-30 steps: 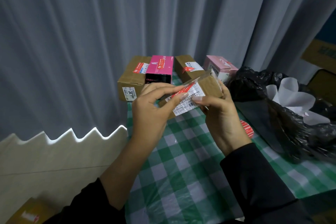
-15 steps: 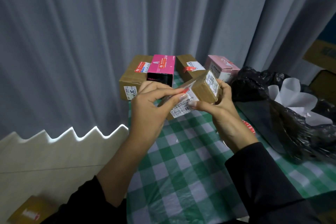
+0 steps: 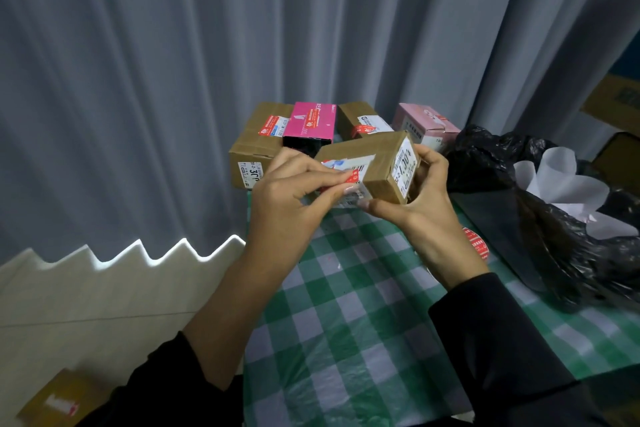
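A small brown cardboard box [image 3: 377, 163] is held in the air above the green checked table [image 3: 346, 322]. My right hand [image 3: 426, 204] grips its right end, thumb under the front edge and fingers behind a white barcode label. My left hand [image 3: 291, 198] pinches a red and white sticker [image 3: 351, 177] on the box's near face between thumb and forefinger. The box's left part is hidden behind my left hand.
Several parcels stand at the table's far edge: a brown box [image 3: 256, 149], a magenta box [image 3: 311, 123], another brown box [image 3: 360, 120] and a pale pink box [image 3: 424, 123]. A black plastic bag [image 3: 554, 218] with white paper lies at right. A red sticker roll [image 3: 476, 246] lies beside my right wrist.
The box has been turned in my hands, so its labelled end now faces right and its top shows. My left hand now pinches the sticker on the near face.
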